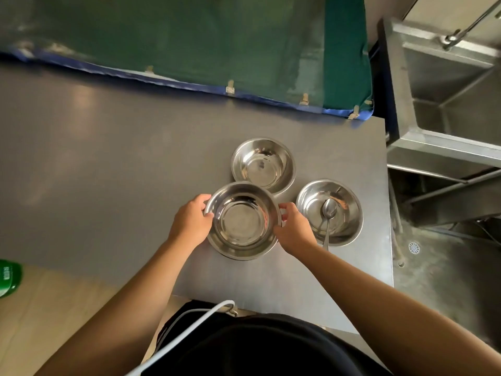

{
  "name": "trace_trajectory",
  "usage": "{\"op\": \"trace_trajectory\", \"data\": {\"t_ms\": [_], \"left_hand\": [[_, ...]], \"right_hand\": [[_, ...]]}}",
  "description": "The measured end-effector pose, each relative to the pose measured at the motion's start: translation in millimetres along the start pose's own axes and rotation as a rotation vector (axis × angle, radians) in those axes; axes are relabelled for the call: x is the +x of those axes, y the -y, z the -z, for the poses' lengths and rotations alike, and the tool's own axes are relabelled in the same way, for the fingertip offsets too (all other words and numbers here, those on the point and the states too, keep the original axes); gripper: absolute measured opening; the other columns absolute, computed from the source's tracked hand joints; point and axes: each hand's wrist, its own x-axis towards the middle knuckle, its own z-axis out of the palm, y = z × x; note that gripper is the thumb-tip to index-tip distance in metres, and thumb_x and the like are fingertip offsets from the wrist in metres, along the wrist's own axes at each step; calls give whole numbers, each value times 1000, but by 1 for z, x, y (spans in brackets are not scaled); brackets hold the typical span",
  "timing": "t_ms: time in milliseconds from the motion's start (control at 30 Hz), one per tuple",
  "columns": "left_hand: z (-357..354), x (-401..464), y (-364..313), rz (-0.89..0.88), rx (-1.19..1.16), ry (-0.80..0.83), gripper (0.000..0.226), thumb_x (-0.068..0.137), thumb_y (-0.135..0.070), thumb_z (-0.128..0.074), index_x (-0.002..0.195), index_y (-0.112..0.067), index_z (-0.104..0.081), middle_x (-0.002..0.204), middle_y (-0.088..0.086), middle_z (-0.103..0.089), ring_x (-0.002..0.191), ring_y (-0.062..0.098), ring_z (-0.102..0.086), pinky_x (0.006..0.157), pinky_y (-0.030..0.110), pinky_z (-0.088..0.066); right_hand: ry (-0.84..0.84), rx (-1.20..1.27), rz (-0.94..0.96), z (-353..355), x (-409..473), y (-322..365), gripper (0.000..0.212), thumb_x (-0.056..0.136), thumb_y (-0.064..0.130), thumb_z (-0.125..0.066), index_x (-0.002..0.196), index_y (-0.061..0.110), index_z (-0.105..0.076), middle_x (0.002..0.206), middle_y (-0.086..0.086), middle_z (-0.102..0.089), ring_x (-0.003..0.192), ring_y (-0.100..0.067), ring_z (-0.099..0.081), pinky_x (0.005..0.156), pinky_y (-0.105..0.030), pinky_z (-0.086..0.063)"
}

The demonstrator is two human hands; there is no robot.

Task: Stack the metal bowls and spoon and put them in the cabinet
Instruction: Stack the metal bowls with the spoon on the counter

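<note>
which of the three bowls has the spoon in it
The right-hand bowl, untouched by either hand, holds the spoon; the far bowl and the held bowl are empty.

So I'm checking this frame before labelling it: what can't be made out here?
- Cabinet: none identifiable in the head view.
- Held bowl: lifted or resting, unclear; the hands cover its side rims.
- Spoon: handle tip hangs past its bowl, blurred.
- Green object: cut by the left edge.

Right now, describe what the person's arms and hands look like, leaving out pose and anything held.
Both forearms are bare, with no sleeves in view. The left hand and right hand wear no gloves, and no rings, watch or bracelet show. A black garment covers the torso, and a white cable curves across it.
</note>
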Motion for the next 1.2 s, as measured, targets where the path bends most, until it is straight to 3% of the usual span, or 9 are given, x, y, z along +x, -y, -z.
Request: {"op": "trace_trajectory", "data": {"t_ms": [100, 233, 333, 500, 733, 900, 1067, 1200], "left_hand": [[7, 12, -10, -23, -16, -43, 39, 90, -15, -63, 127, -24, -61, 102, -3, -63, 88, 21, -56, 77, 29, -41], [12, 33, -27, -51, -31, -59, 37, 88, -15, -62, 124, -24, -62, 96, -7, -59, 86, 21, -56, 75, 29, -41], [14, 50, -41, -81, -35, -58, 36, 87, -14, -62, 122, -25, -63, 93, -8, -60, 85, 22, -59, 72, 28, -41], [12, 79, -61, -96, -10, -29, 40, 88, -14, -62, 127, -24, -61, 98, -6, -60, 88, 23, -58, 75, 29, -42], [2, 111, -79, -113, 1, 6, 40, 87, -9, -61, 125, -22, -61, 95, -6, -57, 87, 22, -55, 74, 28, -39], [-7, 127, -86, -110, 14, 23, 41, 87, -8, -62, 125, -22, -61, 96, -7, -56, 86, 20, -54, 73, 27, -39], [-14, 137, -87, -107, 33, 37, 43, 86, -7, -62, 126, -23, -61, 104, -1, -64, 93, 25, -60, 74, 27, -39], [-21, 142, -88, -96, 25, 35, 42, 85, -5, -62, 123, -22, -63, 107, 1, -66, 90, 24, -58, 74, 27, -40]], "right_hand": [[-30, 41, 45, 14, 10, 12, 41, 93, 31, -62, 132, 25, -53, 107, 8, -67, 81, -3, -61, 54, -22, -48], [-61, 71, 63, 31, 27, 26, 41, 94, 33, -62, 134, 24, -53, 92, 18, -60, 78, 0, -60, 58, -18, -43], [-89, 69, 73, 42, 41, 34, 43, 96, 37, -62, 135, 22, -54, 101, 8, -65, 82, -12, -62, 61, -22, -43], [-101, 36, 54, 55, 67, 41, 50, 92, 15, -62, 140, 19, -52, 116, -3, -67, 100, -22, -64, 80, -31, -49], [-90, 0, 4, 65, 99, 42, 57, 90, 4, -59, 144, 18, -48, 127, -8, -65, 100, -26, -66, 80, -36, -57], [-83, -4, -26, 66, 116, 39, 58, 90, 2, -58, 143, 20, -47, 129, -7, -64, 80, -19, -65, 54, -25, -52], [-65, 14, -65, 65, 128, 37, 59, 90, 1, -59, 145, 19, -46, 130, -8, -64, 92, -25, -69, 76, -42, -62], [-67, 11, -68, 63, 135, 33, 55, 94, 5, -58, 146, 19, -46, 130, -8, -63, 91, -27, -69, 74, -44, -63]]}}
